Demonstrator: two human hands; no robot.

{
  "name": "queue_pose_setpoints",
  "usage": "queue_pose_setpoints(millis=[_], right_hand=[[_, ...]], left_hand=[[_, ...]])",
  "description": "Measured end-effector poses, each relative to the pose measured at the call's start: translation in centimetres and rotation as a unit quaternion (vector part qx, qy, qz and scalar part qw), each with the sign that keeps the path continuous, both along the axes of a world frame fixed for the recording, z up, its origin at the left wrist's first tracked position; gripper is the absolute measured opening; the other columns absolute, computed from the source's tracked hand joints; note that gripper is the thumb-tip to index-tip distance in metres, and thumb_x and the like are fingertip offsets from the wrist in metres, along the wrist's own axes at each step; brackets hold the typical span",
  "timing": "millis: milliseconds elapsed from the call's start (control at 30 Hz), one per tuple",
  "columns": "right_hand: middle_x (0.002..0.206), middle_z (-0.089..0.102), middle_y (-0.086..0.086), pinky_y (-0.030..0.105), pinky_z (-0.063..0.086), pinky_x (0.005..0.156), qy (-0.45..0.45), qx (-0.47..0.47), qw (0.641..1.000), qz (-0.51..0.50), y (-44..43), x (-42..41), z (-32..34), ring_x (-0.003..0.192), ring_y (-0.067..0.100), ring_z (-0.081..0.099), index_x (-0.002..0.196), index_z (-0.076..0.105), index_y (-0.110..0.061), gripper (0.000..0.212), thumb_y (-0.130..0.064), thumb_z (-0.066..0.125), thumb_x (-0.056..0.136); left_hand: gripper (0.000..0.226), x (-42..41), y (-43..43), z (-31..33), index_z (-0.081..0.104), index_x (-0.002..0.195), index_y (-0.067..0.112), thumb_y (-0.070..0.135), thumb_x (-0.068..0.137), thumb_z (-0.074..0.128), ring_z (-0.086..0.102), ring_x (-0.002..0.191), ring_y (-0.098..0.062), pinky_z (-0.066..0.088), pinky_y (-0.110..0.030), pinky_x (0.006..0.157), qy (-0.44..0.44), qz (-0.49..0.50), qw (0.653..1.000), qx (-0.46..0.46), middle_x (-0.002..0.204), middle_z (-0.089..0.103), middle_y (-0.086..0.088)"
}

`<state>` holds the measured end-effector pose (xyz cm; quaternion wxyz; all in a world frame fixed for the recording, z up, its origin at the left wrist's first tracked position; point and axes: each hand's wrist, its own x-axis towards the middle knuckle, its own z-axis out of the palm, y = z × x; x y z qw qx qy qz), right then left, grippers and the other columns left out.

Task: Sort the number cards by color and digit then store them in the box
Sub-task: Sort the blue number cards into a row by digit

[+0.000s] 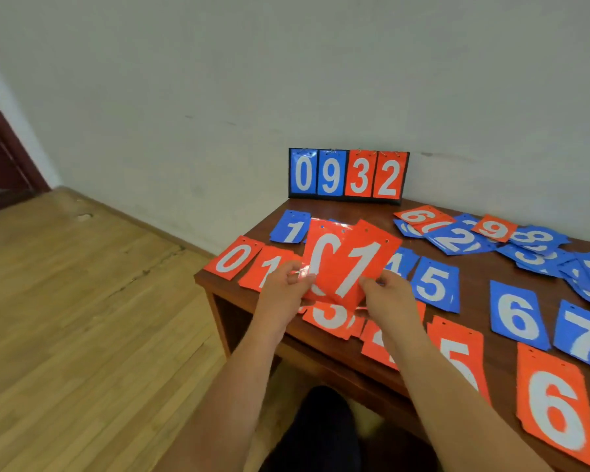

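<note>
**Inspector:** Largest item first.

**Clerk:** The wooden table (470, 267) fills the 3 to 5 o'clock part of the view. At its 12 o'clock edge, against the wall, stands the black flip stand (348, 196). It carries four ringed cards reading blue 0, blue 9, red 3, red 2.

**Inspector:** Loose cards?

**Clerk:** A mixed heap (491, 240) lies at 2 o'clock, with 6, 2, 9, 8 and 3 legible. The blue row (435, 284) shows 1, 4, 5, 6, 7. The red row (234, 257) shows 0, 1, 3, 5, 6, with one digit hidden by an arm. All lie flat, digits upright to the person.

**Inspector:** The cards in hand?

**Clerk:** They are above the table's 9 o'clock end. The red 1 card (358, 267) overlaps the red 0 card (321, 253). Their long axes are upright, the punched top edges away from the person. The 1 leans toward 1 o'clock.

**Inspector:** Hands?

**Clerk:** The left hand (283, 287) pinches the red 0 card's lower left edge. The right hand (392, 298) pinches the red 1 card's lower right corner.
</note>
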<state>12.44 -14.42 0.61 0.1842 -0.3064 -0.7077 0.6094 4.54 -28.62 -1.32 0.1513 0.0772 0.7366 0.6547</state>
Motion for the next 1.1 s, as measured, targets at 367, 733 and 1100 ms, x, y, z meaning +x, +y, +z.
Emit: queue_pose_setpoints(millis=[367,733,1100], right_hand=[[0.072,0.067,0.01,0.035,0.058,0.059,-0.077,0.038,0.992,0.09,-4.6,-9.7,-1.7,0.055,0.019,0.061,0.087,0.065,-0.01,0.004,-0.008,0.067,0.09],[0.061,0.067,0.01,0.026,0.057,0.047,-0.203,0.057,0.961,0.177,-7.0,-16.2,-2.5,0.049,0.018,0.066,0.077,0.064,0.0,0.024,-0.004,0.052,0.096],[0.129,0.055,0.007,0.038,0.046,0.094,-0.188,0.495,0.814,0.24,-6.8,-14.0,-4.5,0.119,0.024,0.051,0.131,0.052,-0.019,0.04,-0.042,0.042,0.1]], left_hand=[[0.031,-13.9,-11.2,-0.5,0.067,0.12,0.006,0.007,0.096,0.048,0.061,0.11,-0.028,0.037,-0.025,0.079,0.097,0.172,0.95,-0.244,0.118,0.068,-0.012],[0.03,-18.1,-11.5,-5.1,0.071,0.106,0.008,0.022,0.096,0.046,0.061,0.104,-0.033,0.045,-0.045,0.099,0.162,0.139,0.873,-0.438,0.102,0.068,-0.013],[0.026,-16.5,-9.6,-5.5,0.068,0.116,0.015,0.026,0.095,0.058,0.055,0.111,-0.021,0.044,-0.034,0.097,0.403,0.061,0.844,-0.349,0.118,0.059,-0.004]])
